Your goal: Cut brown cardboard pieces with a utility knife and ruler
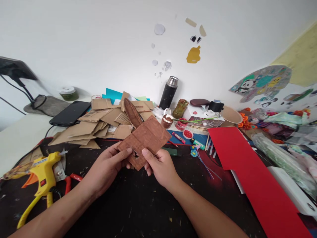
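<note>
A brown painted cardboard panel [146,138] is held up over the dark table [138,205], tilted, with a small hole near its lower edge. My left hand [109,165] grips its lower left edge, thumb on the front. My right hand [158,165] pinches the lower right edge, thumb on the front by the hole. A narrow brown pointed cardboard strip [132,113] sticks up behind the panel; I cannot tell whether it is attached.
A pile of cardboard scraps [99,125] lies behind. A yellow glue gun [42,168] and red-handled pliers [70,181] are at the left, a phone [70,113] further back. Red paper sheet [252,175] lies at the right. A black flask [168,92], paint pots [187,134] and craft clutter stand by the wall.
</note>
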### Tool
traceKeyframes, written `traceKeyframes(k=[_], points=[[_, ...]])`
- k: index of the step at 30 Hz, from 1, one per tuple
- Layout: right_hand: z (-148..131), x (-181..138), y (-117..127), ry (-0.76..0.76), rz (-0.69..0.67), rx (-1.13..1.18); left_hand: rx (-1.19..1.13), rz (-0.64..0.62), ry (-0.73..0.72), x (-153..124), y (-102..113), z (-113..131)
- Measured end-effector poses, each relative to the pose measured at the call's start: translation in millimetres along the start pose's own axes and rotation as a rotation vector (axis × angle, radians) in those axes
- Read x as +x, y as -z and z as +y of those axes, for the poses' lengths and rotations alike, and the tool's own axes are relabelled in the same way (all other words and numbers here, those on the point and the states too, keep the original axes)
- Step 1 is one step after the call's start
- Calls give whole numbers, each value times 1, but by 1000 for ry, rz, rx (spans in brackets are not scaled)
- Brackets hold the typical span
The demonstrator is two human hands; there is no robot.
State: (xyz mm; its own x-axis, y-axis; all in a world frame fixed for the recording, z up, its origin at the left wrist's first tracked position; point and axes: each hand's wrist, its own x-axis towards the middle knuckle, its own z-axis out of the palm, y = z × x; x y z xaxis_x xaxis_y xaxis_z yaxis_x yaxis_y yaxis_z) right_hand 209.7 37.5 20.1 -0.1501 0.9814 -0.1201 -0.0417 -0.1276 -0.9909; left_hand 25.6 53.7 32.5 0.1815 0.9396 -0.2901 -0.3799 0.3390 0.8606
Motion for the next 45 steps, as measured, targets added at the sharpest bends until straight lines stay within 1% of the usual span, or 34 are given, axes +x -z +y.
traceKeyframes(k=[6, 14, 21, 30, 34, 39, 45], points=[[0, -1, -1, -10, -3, -11, -18, 19, 5, -1, -1, 2], [4, -1, -1, -12, -27, -15, 41, 42, -20, 1, 2, 0], [4, 1, 0, -3, -5, 2, 62, -11, -23, -2, -2, -1], [3, 1, -1, 4, 4, 17, 133, -18, -66, -4, -6, 0], [2, 1, -1, -1, 5, 22, 114, -2, -56, -5, -5, 0], [4, -1, -2, -8, -9, -4, 36, 49, -39, -4, -2, 0], [4, -1, -1, -17, -3, -16, 142, 16, -65, -2, -2, -3]])
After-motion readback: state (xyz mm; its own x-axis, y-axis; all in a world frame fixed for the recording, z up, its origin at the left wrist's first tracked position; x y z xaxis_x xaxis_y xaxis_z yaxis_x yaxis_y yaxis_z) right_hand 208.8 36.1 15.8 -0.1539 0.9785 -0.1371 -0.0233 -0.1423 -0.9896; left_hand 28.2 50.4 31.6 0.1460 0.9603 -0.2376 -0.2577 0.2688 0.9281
